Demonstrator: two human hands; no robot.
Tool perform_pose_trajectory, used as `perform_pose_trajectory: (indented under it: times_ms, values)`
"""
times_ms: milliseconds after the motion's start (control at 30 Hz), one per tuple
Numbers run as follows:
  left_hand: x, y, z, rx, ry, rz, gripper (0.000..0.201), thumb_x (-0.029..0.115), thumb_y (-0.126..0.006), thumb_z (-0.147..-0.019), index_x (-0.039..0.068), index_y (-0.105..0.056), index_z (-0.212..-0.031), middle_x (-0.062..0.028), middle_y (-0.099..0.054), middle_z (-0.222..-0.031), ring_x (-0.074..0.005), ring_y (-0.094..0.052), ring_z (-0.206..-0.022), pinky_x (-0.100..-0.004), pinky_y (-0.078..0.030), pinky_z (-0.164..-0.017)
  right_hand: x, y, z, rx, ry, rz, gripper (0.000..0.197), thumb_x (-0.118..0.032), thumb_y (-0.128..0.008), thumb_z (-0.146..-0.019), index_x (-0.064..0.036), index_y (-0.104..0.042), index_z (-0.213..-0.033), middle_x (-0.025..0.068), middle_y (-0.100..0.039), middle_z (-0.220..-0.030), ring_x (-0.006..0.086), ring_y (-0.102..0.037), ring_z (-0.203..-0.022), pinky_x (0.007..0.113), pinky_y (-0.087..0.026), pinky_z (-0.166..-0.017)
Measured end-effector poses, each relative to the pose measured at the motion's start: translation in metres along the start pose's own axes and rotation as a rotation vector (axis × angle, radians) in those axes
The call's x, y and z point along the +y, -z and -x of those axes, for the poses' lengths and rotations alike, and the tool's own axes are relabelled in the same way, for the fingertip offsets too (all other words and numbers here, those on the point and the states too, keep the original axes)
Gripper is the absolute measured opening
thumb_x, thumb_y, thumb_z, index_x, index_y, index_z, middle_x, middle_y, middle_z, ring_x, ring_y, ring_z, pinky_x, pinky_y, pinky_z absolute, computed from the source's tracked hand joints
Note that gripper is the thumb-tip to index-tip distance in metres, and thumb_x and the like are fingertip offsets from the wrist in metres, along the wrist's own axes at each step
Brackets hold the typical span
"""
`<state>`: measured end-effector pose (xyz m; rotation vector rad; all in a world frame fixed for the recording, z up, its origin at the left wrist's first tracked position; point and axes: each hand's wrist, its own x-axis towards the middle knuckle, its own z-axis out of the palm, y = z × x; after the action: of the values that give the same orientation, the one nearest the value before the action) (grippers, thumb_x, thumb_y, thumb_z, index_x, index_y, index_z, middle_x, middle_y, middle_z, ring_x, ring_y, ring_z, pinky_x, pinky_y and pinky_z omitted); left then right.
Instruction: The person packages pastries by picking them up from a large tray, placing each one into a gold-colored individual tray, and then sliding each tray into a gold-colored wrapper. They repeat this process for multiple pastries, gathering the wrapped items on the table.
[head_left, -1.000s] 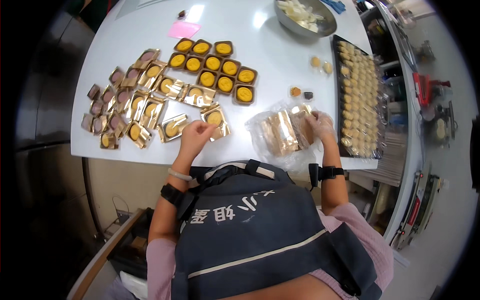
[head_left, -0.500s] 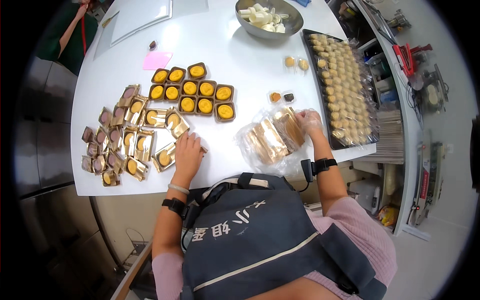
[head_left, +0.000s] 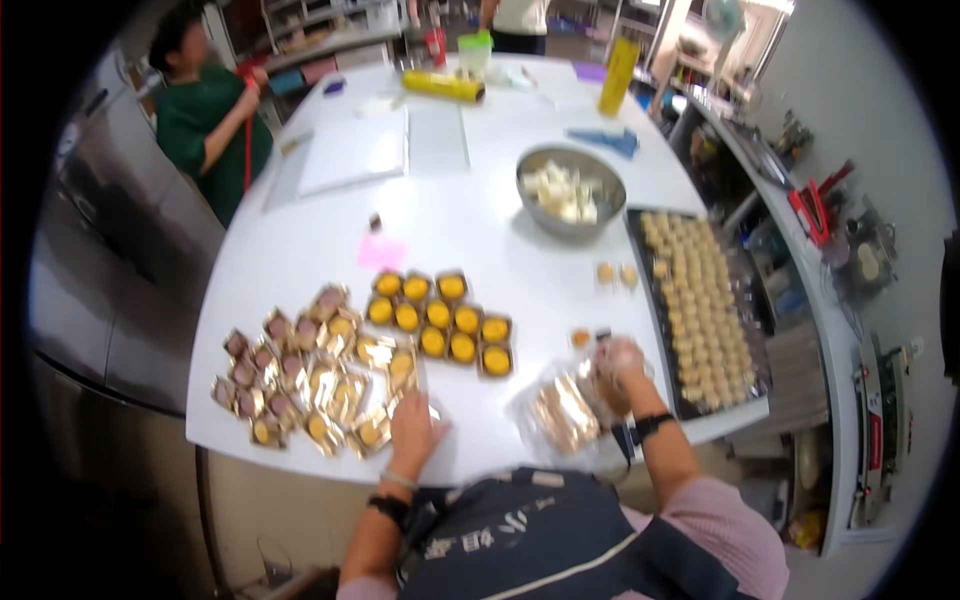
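Note:
My left hand (head_left: 415, 432) rests low over the table beside gold-wrapped yellow cakes (head_left: 370, 428). Its fingers are smeared, and a bit of gold shows by the thumb. In a thin clear glove, my right hand (head_left: 621, 358) has its fingers bent at the far right edge of a stack of gold wrappers (head_left: 565, 412). The stack lies in a crumpled clear plastic bag (head_left: 533, 398). Left of my left hand spread several gold packs with purple cakes (head_left: 262, 358). Ahead sit yellow cakes in dark square cups (head_left: 463, 347).
A black tray of small pale balls (head_left: 700, 305) lines the right edge. Beyond are a steel bowl of whitish pieces (head_left: 570, 225), small clear packs (head_left: 616, 274), a pink sheet (head_left: 382, 252) and a yellow roll (head_left: 443, 86). A person in green (head_left: 210, 125) stands far left.
The view has tilted up, showing the table's far end and more of the person in green. Both hands stay by the same things, and the picture is more blurred.

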<state>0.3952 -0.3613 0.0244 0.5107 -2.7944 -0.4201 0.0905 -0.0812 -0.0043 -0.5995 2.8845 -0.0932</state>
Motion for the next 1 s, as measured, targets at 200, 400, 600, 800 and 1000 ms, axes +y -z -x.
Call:
perform_pose_trajectory:
  times_ms: [200, 400, 600, 800, 1000]
  values:
    - [0.025, 0.009, 0.002, 0.162, -0.092, 0.206, 0.033, 0.020, -0.069, -0.061, 0.001, -0.056, -0.085, -0.0150, -0.055, -0.088, -0.0311, -0.051, -0.086, -0.0383, -0.042, -0.074, 0.004, 0.011, 0.031, 0.003, -0.016, -0.007, 0.028, -0.033, -0.052, -0.076, -0.0092, -0.065, -0.080, 0.0149, -0.061, -0.085, 0.0303, -0.058, -0.081, 0.040, -0.046, -0.069]
    - [0.045, 0.018, -0.020, 0.165, -0.120, 0.441, 0.018, 0.016, -0.064, -0.068, 0.003, -0.062, -0.080, -0.0117, -0.060, -0.075, -0.0277, -0.056, -0.074, -0.0353, -0.044, -0.068, 0.002, 0.011, 0.025, -0.050, -0.005, -0.208, 0.024, -0.034, -0.052, -0.073, -0.0156, -0.064, -0.082, 0.0086, -0.061, -0.088, 0.0277, -0.057, -0.083, 0.038, -0.047, -0.069]
    - [0.058, 0.023, -0.023, -0.023, -0.150, 0.569, 0.015, 0.016, -0.061, -0.072, 0.004, -0.062, -0.080, -0.0104, -0.060, -0.075, -0.0272, -0.056, -0.072, -0.0344, -0.045, -0.065, 0.012, 0.012, 0.021, 0.093, 0.107, -0.099, 0.020, -0.030, -0.053, -0.074, -0.0174, -0.065, -0.084, 0.0061, -0.062, -0.084, 0.0259, -0.058, -0.079, 0.035, -0.047, -0.066]
    - [0.067, 0.036, -0.007, -0.238, -0.134, 0.629, 0.016, 0.018, -0.060, -0.076, 0.004, -0.063, -0.082, -0.0107, -0.061, -0.075, -0.0230, -0.058, -0.069, -0.0299, -0.045, -0.061, 0.011, 0.101, 0.065, 0.490, -0.147, -0.593, 0.015, -0.014, -0.057, -0.075, -0.0020, -0.063, -0.082, 0.0124, -0.062, -0.074, 0.0202, -0.059, -0.061, 0.028, -0.048, -0.057]
    - [0.093, 0.030, -0.029, -0.642, -0.130, 0.995, 0.035, 0.019, -0.058, -0.080, 0.004, -0.051, -0.111, -0.0052, -0.057, -0.100, -0.0102, -0.051, -0.086, -0.0256, -0.044, -0.075, -0.104, 0.144, 0.081, -0.044, 0.057, -1.476, 0.024, -0.019, -0.058, -0.079, 0.0032, -0.056, -0.088, 0.0071, -0.061, -0.072, 0.0123, -0.058, -0.062, 0.022, -0.047, -0.055]
